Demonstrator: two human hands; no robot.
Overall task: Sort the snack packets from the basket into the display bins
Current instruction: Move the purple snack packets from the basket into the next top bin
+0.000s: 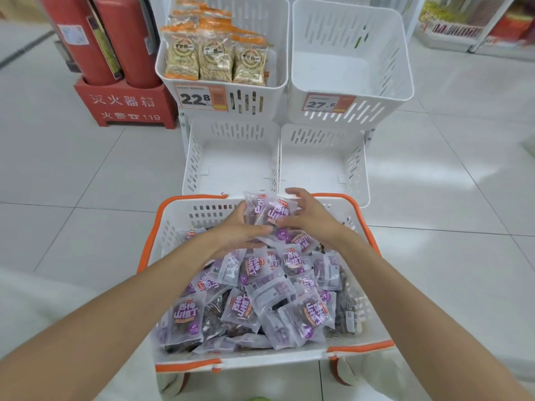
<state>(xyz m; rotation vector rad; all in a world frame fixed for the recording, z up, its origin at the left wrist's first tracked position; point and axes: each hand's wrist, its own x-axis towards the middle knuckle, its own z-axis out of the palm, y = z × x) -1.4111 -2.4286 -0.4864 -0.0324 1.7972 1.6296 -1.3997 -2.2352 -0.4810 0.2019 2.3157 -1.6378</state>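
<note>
A white basket with orange rim (150, 241) sits on the floor, filled with several purple snack packets (260, 299). Over its far end my left hand (234, 230) and my right hand (309, 218) together hold a small bunch of purple packets (270, 211) between them, lifted above the pile. Beyond the basket stand white display bins: two lower bins (231, 157) (324, 160) show no packets, the upper left bin (220, 91) holds orange-topped packets (214, 56), and the upper right bin (347, 82) shows none.
Price tags reading 22.8 (199, 98) and 27.6 (327, 104) hang on the upper bins. Red fire extinguishers in a red box (124, 102) stand left of the bins. Grey tiled floor surrounds everything; another shelf (463, 27) is at the far right.
</note>
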